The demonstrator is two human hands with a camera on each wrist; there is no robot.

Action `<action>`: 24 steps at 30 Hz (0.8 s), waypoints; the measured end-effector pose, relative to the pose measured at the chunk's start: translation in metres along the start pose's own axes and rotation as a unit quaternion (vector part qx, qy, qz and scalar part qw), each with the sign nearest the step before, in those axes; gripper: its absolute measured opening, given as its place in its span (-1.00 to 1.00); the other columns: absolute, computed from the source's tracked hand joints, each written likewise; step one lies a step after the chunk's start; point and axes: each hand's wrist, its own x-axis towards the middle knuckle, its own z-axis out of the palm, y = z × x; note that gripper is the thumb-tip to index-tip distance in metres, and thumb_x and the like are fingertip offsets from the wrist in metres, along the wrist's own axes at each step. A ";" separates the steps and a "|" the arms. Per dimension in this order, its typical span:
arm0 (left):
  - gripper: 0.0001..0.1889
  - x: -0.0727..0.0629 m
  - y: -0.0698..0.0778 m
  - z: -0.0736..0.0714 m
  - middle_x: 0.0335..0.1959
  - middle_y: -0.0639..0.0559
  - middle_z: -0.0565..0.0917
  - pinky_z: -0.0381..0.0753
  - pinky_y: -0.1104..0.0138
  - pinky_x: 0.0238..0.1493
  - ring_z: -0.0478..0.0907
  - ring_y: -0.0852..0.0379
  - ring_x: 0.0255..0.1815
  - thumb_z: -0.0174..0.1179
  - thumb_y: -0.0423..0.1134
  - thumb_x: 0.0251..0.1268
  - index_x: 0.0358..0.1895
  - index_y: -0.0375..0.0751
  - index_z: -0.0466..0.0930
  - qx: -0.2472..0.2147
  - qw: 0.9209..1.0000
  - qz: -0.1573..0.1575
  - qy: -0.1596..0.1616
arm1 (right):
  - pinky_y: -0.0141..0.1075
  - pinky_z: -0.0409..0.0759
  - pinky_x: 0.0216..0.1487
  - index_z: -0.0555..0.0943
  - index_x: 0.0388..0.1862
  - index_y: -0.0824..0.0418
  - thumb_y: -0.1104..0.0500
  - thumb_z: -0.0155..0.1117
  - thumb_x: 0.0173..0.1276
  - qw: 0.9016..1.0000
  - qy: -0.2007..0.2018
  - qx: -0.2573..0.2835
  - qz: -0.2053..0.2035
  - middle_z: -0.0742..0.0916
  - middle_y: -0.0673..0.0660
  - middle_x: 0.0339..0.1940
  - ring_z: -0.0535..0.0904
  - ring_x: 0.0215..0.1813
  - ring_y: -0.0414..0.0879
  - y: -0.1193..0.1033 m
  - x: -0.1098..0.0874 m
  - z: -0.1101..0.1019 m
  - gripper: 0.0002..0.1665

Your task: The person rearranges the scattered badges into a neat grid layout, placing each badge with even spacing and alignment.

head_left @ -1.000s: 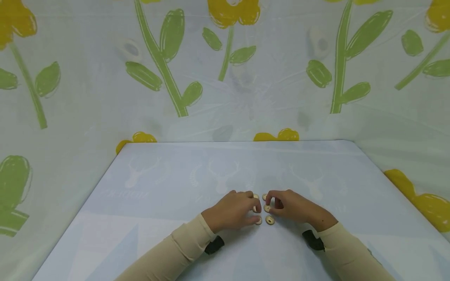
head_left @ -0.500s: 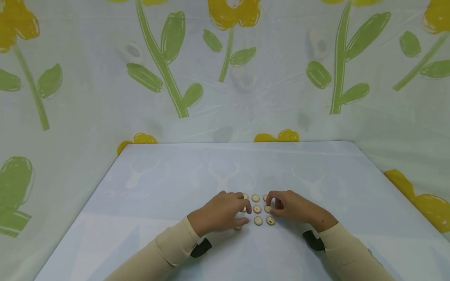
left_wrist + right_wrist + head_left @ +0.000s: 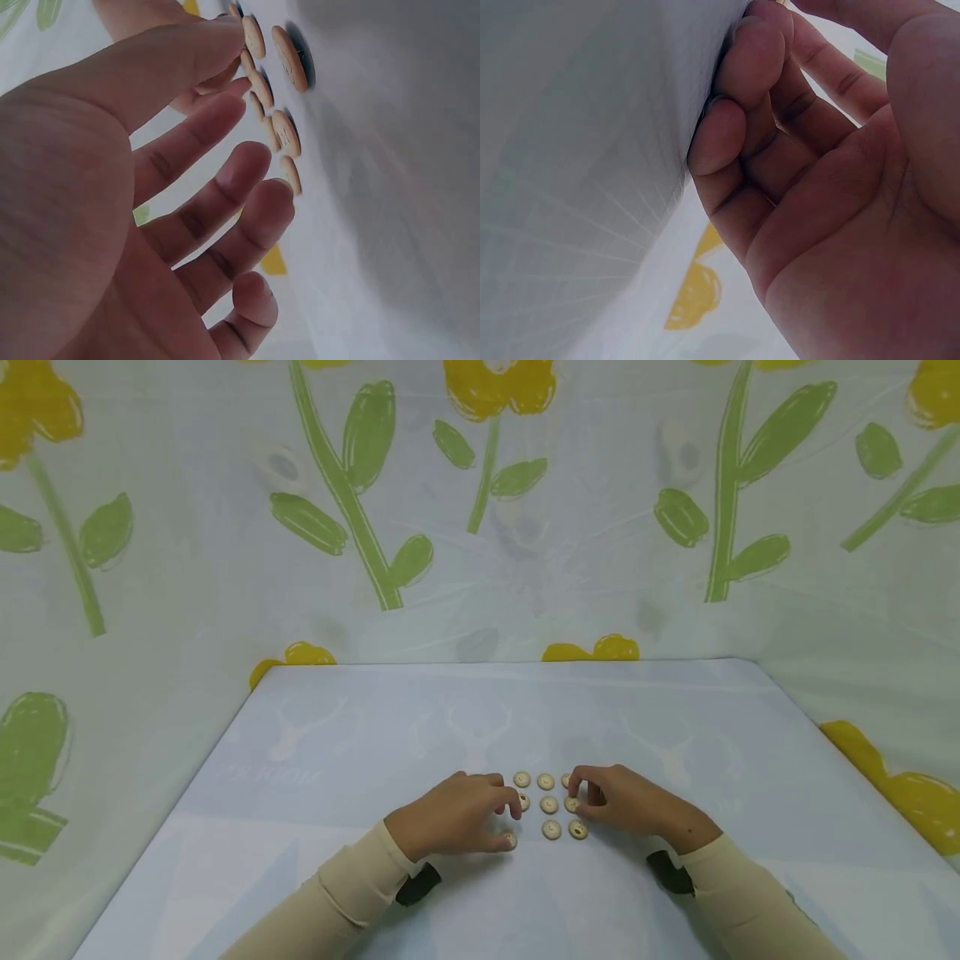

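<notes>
Several small round tan wooden discs [image 3: 549, 805] with dark markings lie flat in rough rows on the table. At the lower left of the group, one disc [image 3: 511, 840] sits out of line with the others. My left hand [image 3: 453, 817] hovers beside it, thumb tip close by. In the left wrist view its fingers are loosely bent with nothing between them, and that disc [image 3: 290, 58] lies apart from them. The right hand [image 3: 626, 802] has curled fingers, index and thumb at the edges of a middle-row disc [image 3: 572, 805]; its fingertips hide most of the contact.
The table [image 3: 360, 727] has a pale cover with faint deer prints, and its far edge meets a hanging flowered cloth [image 3: 570, 568]. Dark straps [image 3: 418, 884] show at both wrists.
My left hand has moved left from over the discs, uncovering the middle ones. The lower-left disc has shifted slightly away from me. My right hand stays put.
</notes>
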 end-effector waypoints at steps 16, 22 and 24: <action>-0.76 0.003 -0.007 0.003 -0.36 0.25 0.61 0.51 0.42 -0.10 0.46 0.37 -0.35 0.48 -0.11 0.12 -0.15 0.07 0.70 -0.031 0.999 0.001 -0.033 | -0.38 0.42 -0.44 0.57 -0.15 -0.03 0.15 0.42 0.31 1.000 0.004 0.001 0.006 0.55 -0.06 -0.53 0.44 -0.45 -0.20 -0.001 0.002 0.001 -0.79; -0.80 0.002 -0.006 0.004 -0.34 0.25 0.60 0.50 0.43 -0.10 0.45 0.38 -0.33 0.44 -0.11 0.17 -0.15 0.09 0.70 -0.043 0.999 0.003 -0.033 | -0.37 0.42 -0.45 0.57 -0.15 -0.04 0.15 0.42 0.31 1.000 0.001 0.002 0.011 0.55 -0.05 -0.53 0.44 -0.46 -0.19 -0.001 0.003 0.002 -0.79; -0.82 0.002 -0.007 0.005 -0.35 0.26 0.59 0.49 0.44 -0.11 0.45 0.38 -0.33 0.44 -0.11 0.18 -0.17 0.10 0.70 -0.040 0.999 0.005 -0.031 | -0.37 0.42 -0.46 0.57 -0.14 -0.04 0.14 0.41 0.31 1.000 0.002 0.001 0.008 0.55 -0.05 -0.53 0.44 -0.46 -0.19 0.000 0.002 0.002 -0.79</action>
